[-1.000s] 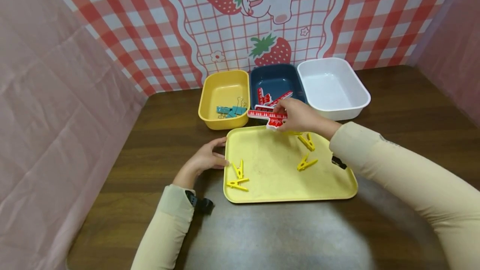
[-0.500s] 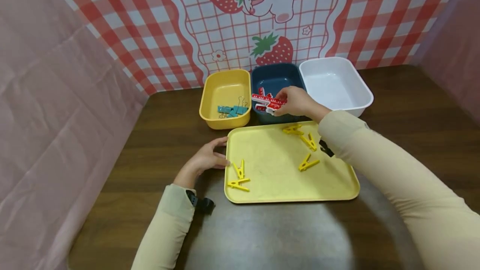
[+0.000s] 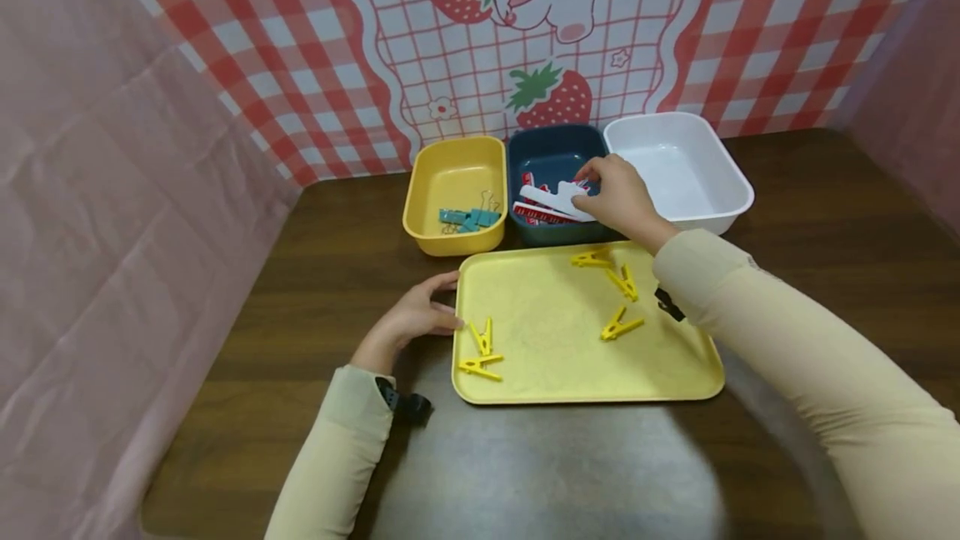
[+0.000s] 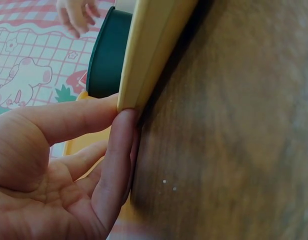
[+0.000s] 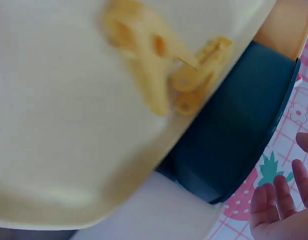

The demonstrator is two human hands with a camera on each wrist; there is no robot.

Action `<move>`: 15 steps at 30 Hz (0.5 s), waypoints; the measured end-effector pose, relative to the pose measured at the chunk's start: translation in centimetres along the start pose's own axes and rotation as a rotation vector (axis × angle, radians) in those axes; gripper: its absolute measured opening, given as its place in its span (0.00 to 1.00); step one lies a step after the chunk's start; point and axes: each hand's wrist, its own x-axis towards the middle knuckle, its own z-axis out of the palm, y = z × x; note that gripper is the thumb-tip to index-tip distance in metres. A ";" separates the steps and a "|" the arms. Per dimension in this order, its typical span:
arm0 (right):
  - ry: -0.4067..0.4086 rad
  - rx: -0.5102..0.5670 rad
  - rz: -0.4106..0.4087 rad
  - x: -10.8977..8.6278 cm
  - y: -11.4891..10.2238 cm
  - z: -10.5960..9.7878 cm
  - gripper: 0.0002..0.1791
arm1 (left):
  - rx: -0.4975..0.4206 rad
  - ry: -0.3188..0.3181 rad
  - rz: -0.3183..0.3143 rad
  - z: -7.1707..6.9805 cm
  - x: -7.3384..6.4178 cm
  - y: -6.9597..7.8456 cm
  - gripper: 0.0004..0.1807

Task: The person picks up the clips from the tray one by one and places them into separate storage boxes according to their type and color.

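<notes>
My left hand [image 3: 416,312] rests against the left edge of the yellow tray [image 3: 540,382], thumb and fingers spread along its rim; the left wrist view shows fingertips [image 4: 125,116] touching the outer side. My right hand [image 3: 622,197] is over the navy bin [image 3: 558,140], fingers apart. Just below its fingertips, a red clip with a piano-key print lies turned with its white side [image 3: 551,198] showing. No clip shows in the spread right fingers [image 5: 284,197] in the right wrist view. Other red piano-print clips [image 3: 528,179] lie in the bin, partly hidden.
Several yellow clothespins [image 3: 621,325] lie on the tray. Left of the navy bin, a yellow bin [image 3: 457,158] holds teal binder clips [image 3: 472,219]. A white bin [image 3: 675,169] stands at the right. A checked cloth [image 3: 300,65] hangs behind the bins.
My right hand has moved from the tray's back edge up over the navy bin with a red piano-print clip. That clip has turned white side up and left the fingers. The left hand has stayed put.
</notes>
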 end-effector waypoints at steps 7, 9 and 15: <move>-0.074 -0.028 0.028 -2.7 1.6 -0.5 0.15 | 0.012 0.003 -0.005 0.1 0.1 0.1 0.43; -0.096 -0.024 0.040 -3.5 1.8 -0.5 0.16 | 0.002 0.002 -0.007 0.1 0.1 0.1 0.43; -0.201 -0.010 0.071 -5.4 2.1 -0.9 0.16 | -0.011 -0.007 -0.006 0.1 0.0 0.1 0.43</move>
